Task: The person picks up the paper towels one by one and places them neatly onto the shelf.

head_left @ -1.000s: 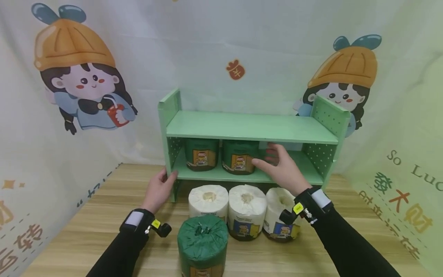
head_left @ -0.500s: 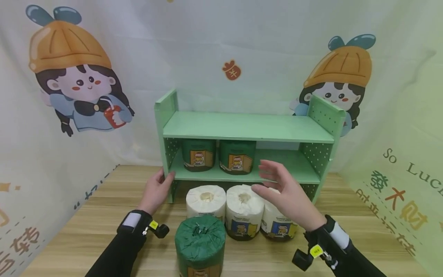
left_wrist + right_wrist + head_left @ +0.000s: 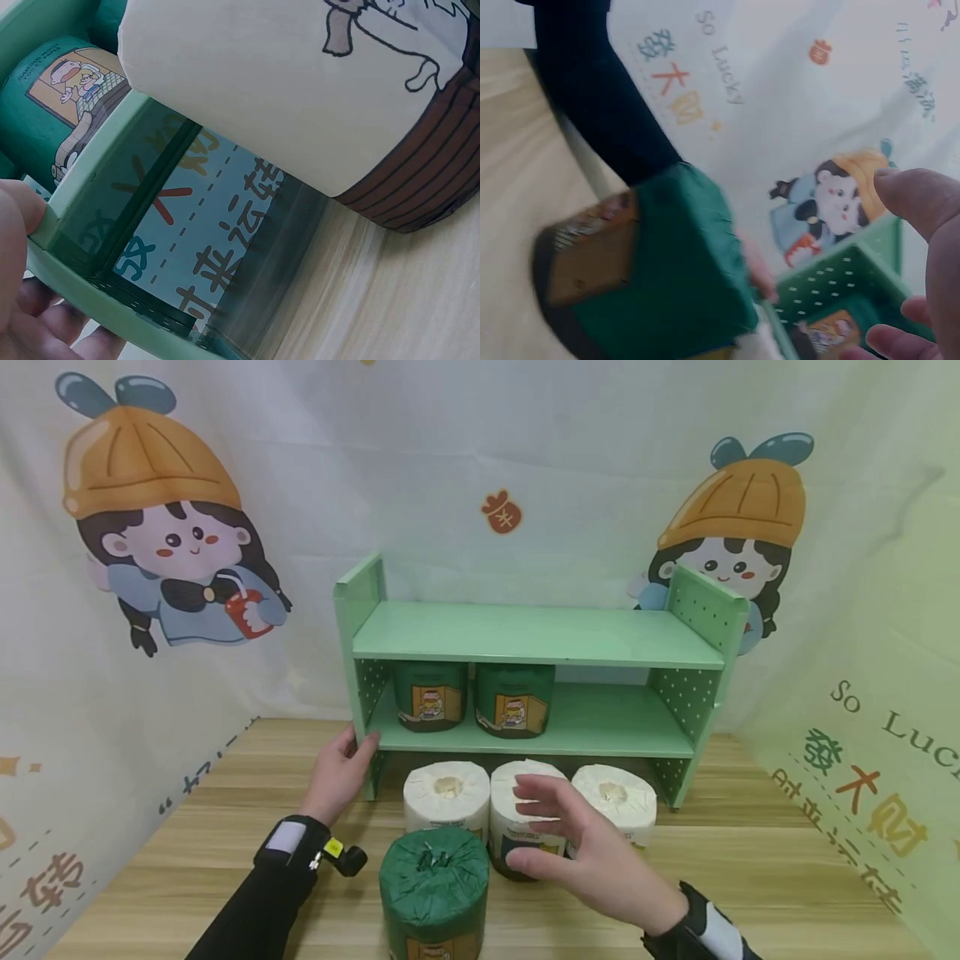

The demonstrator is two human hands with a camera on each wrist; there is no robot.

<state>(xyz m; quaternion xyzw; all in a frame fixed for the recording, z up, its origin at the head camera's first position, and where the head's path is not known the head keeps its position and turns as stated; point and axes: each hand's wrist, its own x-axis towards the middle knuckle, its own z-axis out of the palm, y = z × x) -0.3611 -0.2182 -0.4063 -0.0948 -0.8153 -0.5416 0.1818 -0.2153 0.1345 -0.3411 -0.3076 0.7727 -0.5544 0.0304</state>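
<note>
My left hand point(image 3: 335, 775) grips the left upright of a light green shelf rack point(image 3: 540, 631); in the left wrist view the thumb lies on one side of the panel and fingers show on the other. Above the wrapped toilet rolls, my right hand point(image 3: 592, 856) is spread with nothing in it, partly covering the middle white roll point(image 3: 510, 814). A green toilet roll point(image 3: 433, 885) stands upright in front, also seen in the right wrist view point(image 3: 675, 262). Two more green rolls, one left point(image 3: 430, 693) and one right point(image 3: 513, 697), stand on the rack's middle shelf.
Behind the front green roll, a white roll point(image 3: 447, 802) stands on the left and another white roll point(image 3: 618, 802) on the right, before the rack. The wooden table point(image 3: 225, 827) meets a printed cloth backdrop point(image 3: 450, 460) behind and at the sides.
My right hand has drawn back from beside the right green roll on the shelf, down and toward me, over the white rolls. The left hand keeps its grip on the rack.
</note>
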